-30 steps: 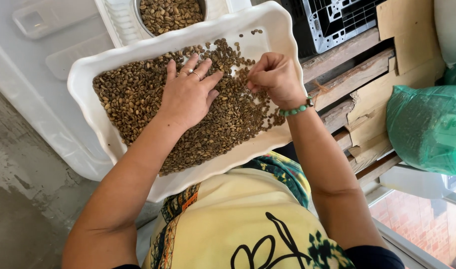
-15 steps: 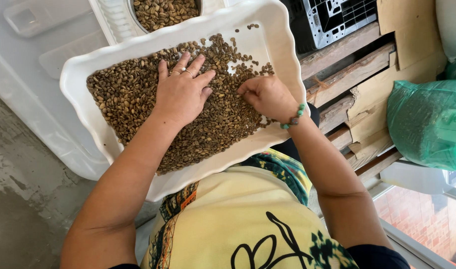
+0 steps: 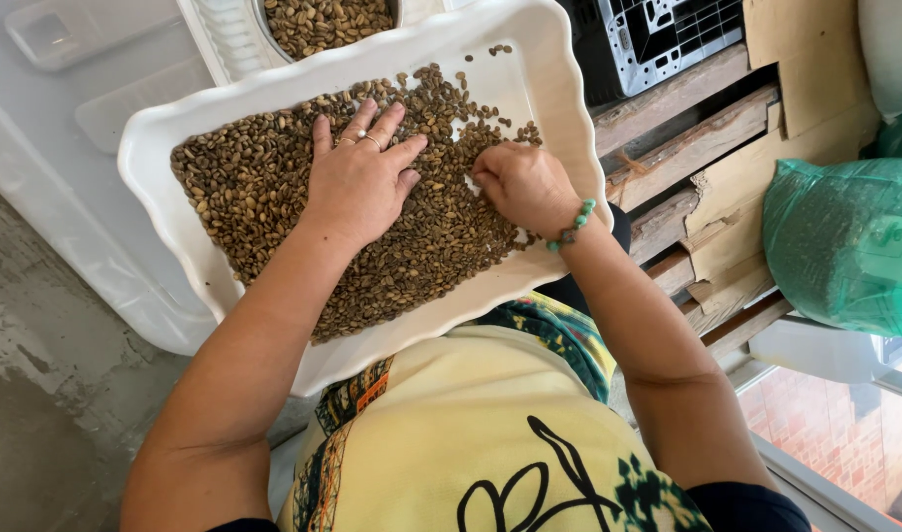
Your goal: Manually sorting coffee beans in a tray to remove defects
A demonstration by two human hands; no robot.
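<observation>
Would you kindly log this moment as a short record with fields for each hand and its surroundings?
left hand: flat on the beans, fingers spread, rings on
right hand: curled, fingertips down in the beans; whether it pinches any cannot be told
tray: white, wavy rim, beans spread across it
bowl: more beans, beyond the tray
bracelet: green beads, right wrist
bag: green, at right

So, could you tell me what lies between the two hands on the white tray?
In the head view, only loose brownish beans and a small bare patch of the white tray lie between the left hand and the right hand.
</observation>
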